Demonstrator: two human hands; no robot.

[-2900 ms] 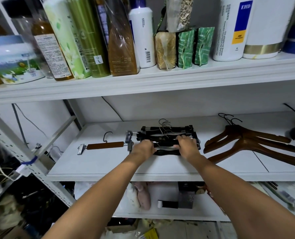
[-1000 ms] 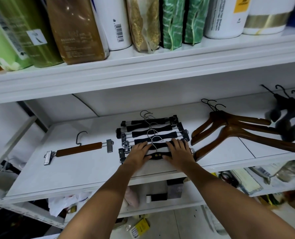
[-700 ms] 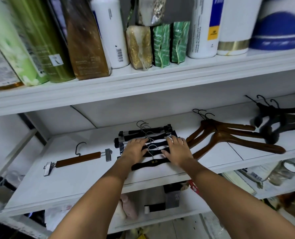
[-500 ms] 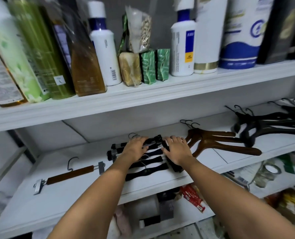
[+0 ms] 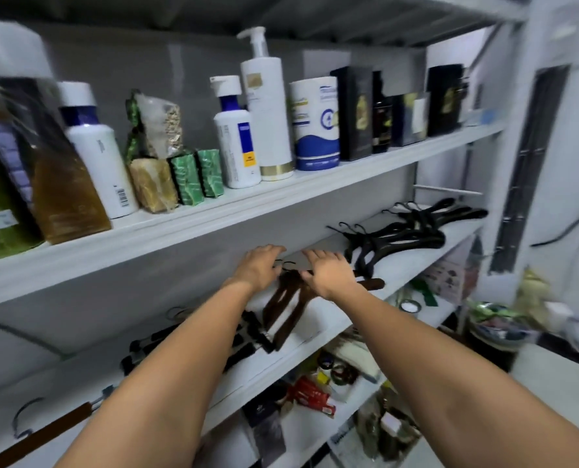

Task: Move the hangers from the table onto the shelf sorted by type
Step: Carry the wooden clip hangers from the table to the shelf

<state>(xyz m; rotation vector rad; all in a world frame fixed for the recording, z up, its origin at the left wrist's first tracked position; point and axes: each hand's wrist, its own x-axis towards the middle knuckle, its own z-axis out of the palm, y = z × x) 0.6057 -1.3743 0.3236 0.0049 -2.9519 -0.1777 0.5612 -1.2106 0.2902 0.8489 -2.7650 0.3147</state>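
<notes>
Brown hangers (image 5: 286, 309) lie on the shelf (image 5: 322, 319), between clip hangers (image 5: 247, 336) and black hangers (image 5: 399, 236). The left hand (image 5: 259, 265) and right hand (image 5: 328, 273) rest on them with fingers extended, gripping nothing. Best nudge them square gently, with the hooks aligned, clear of neighbouring piles.

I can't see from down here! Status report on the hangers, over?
Left hand and right hand open, over the brown wooden hangers. Hangers lying on the shelf, black hangers beside them. Nothing blocking.

Hooks of the brown wooden hangers (image 5: 283, 312) are mostly covered by the left hand (image 5: 259, 265) and right hand (image 5: 330, 273). The black clip hangers (image 5: 249, 348) are largely concealed by the left forearm (image 5: 180, 366) — count indeterminate. The brown clip hanger (image 5: 44, 434) is cut off at the left edge.
</notes>
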